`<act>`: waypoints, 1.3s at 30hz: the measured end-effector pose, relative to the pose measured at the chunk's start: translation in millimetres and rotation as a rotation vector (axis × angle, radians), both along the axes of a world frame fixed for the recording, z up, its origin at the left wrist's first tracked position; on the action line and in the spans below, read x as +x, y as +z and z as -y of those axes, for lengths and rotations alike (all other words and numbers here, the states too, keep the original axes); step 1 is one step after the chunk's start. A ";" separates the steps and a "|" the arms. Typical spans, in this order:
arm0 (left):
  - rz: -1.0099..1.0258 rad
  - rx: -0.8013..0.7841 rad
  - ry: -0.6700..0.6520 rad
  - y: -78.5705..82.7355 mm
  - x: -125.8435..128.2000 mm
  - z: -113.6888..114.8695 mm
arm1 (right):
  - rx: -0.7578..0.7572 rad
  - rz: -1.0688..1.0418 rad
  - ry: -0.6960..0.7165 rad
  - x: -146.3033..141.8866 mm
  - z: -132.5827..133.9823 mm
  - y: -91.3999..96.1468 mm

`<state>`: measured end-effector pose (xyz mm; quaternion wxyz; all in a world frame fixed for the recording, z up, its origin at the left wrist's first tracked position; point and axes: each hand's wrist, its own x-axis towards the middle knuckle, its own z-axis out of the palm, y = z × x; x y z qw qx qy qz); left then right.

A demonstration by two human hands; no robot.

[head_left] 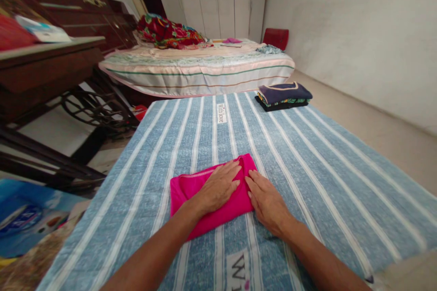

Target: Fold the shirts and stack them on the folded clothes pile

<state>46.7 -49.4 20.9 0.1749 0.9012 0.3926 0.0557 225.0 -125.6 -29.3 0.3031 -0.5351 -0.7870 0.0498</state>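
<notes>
A bright pink garment (218, 216), folded into a flat rectangle, lies on the blue and white striped cloth (164, 163) that covers the table. My left hand (221, 184) rests flat on top of it, fingers stretched toward its far right corner. At the garment's right edge lies my right hand (266, 198), palm down, its fingertips on the pink fabric. Both hands are open, with nothing gripped. Part of the garment is hidden under my left hand and forearm.
A small stack of folded dark clothes (285, 95) sits at the table's far right edge. Behind is a bed (201, 72) with a red floral blanket (170, 32). A dark wooden sewing machine table (51, 63) stands at the left, above a blue package (30, 218).
</notes>
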 end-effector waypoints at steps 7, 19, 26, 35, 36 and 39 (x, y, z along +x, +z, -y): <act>0.028 0.148 -0.116 10.7 20.4 -14.2 | -0.009 0.018 -0.012 -2.0 -0.8 -0.6; 0.117 0.133 -0.063 -8.7 26.9 -24.9 | -0.008 -0.018 -0.035 -4.2 0.1 0.6; 0.125 0.085 -0.034 -11.4 26.6 -26.4 | 0.032 -0.098 -0.027 -3.4 1.1 0.3; 0.091 0.035 0.013 -3.9 30.5 -23.5 | 0.011 -0.107 -0.023 -1.8 2.0 5.6; 0.087 0.036 0.013 -3.8 30.7 -23.2 | 0.012 -0.102 -0.024 -2.0 1.9 5.5; 0.076 0.047 0.010 -4.8 30.8 -22.4 | 0.013 -0.095 -0.024 -2.2 2.2 4.3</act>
